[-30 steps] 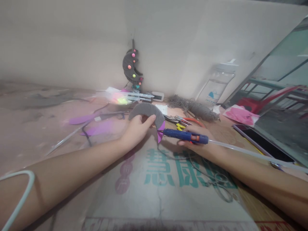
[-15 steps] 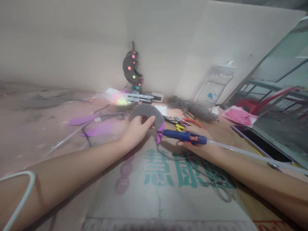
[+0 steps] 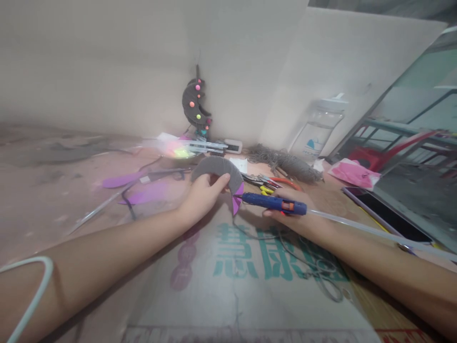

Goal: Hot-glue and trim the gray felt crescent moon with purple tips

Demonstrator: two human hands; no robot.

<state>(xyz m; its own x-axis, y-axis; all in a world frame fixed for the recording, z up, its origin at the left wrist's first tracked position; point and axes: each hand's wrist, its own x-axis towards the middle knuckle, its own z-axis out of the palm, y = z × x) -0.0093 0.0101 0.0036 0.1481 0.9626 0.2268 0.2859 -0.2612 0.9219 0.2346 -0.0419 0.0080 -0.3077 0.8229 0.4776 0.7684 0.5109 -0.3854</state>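
My left hand pinches a crescent wrapped in grey yarn, thumb on the near side. One end of the crescent is bare purple, and a strand of grey yarn trails from that end across the printed sheet. Closed around a blue hot glue gun, my right hand keeps its nozzle against or very close to the purple tip; exact contact I cannot tell. A long clear glue stick sticks out of the gun's back, and a small red light glows beneath it.
A finished-looking grey crescent with coloured balls hangs at the wall. Behind my hands lie pliers, a grey yarn bundle and a water bottle. A phone lies right, purple pieces left, a printed sheet below.
The view has tilted slightly, so the background sits a little lower and further left. Both hands, the crescent and the glue gun hold nearly the same position.
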